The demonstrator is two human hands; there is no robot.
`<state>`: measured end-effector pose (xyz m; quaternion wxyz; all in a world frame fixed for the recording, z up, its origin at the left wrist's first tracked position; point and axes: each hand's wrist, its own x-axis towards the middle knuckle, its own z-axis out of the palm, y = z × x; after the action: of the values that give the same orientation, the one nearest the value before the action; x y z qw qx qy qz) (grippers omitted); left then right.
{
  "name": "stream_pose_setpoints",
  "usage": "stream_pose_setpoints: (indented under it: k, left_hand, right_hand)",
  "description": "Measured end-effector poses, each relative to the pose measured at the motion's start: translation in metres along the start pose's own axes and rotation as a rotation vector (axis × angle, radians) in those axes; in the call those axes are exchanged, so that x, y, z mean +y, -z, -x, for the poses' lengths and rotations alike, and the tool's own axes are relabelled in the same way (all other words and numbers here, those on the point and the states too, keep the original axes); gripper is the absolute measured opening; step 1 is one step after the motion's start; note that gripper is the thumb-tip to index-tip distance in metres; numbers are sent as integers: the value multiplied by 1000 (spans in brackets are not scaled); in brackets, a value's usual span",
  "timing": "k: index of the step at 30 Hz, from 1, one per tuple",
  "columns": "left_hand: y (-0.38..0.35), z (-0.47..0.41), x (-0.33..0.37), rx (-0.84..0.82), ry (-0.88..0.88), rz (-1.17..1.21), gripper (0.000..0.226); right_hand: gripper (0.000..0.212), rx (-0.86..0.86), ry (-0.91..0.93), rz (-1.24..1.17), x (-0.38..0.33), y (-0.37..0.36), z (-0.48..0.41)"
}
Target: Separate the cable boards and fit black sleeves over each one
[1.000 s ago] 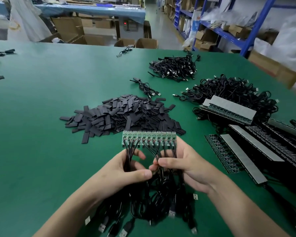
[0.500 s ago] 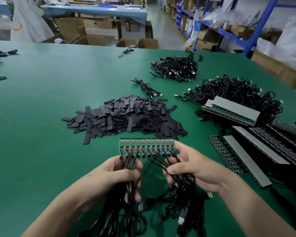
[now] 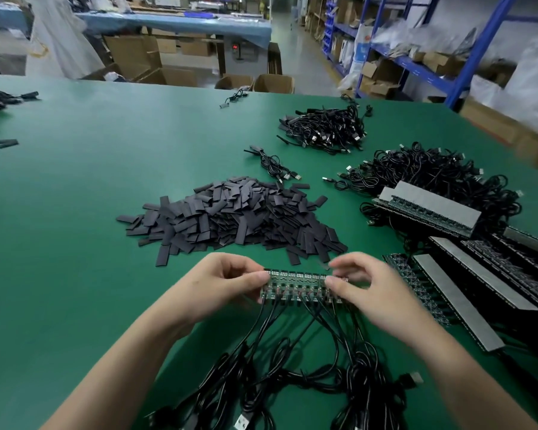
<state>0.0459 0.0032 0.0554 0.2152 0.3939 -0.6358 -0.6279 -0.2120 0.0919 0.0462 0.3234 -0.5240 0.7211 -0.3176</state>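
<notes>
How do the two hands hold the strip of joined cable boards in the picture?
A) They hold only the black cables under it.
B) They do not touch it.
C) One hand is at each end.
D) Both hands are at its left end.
C: the left hand pinches the left end of the board strip, the right hand pinches the right end, and the black cables trail below, unheld.

A strip of cable boards (image 3: 295, 285), green and still joined in one row, is held level just above the tabletop (image 3: 75, 212), pinched at one end by the left hand (image 3: 218, 283) and at the other by the right hand (image 3: 367, 290). Its black cables (image 3: 292, 367) trail down from its near edge into a loose tangle. The black sleeves (image 3: 230, 218), short flat pieces, lie heaped just beyond the strip.
</notes>
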Motion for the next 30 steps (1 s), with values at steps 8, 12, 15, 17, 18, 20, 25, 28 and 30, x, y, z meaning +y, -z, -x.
stream_pose_setpoints:
  k: [8,12,15,17,18,20,25,28,30]
  left_hand:
    - [-15,-6,-16,87,-112,38,17]
    - [-14,-4,-20,93,-99,104,10]
    - [-12,-4,-22,69,-90,124,9]
    - [-13,-4,-22,55,-77,133,9]
    - [-13,-4,-23,50,-71,138,9]
    - [-13,-4,-24,39,-57,149,9]
    - [-12,-5,-25,23,-49,200,9]
    - [-11,-5,-25,49,-48,273,12]
    - [-9,-5,-25,57,-50,302,14]
  right_hand:
    - [13,-198,270,231,-40,-26,-15]
    - [10,-318,248,159,-45,-27,-24]
    - [11,-321,251,93,-42,-35,-27]
    - [11,-317,242,72,-39,-39,-28]
    - [11,-320,240,68,-37,-39,-29]
    - [9,-322,246,76,-34,-40,-30]
    - [8,-338,263,58,-35,-41,-29]
    - [7,-332,285,39,-36,-40,-28]
    - [6,-323,268,54,-32,-37,-27]
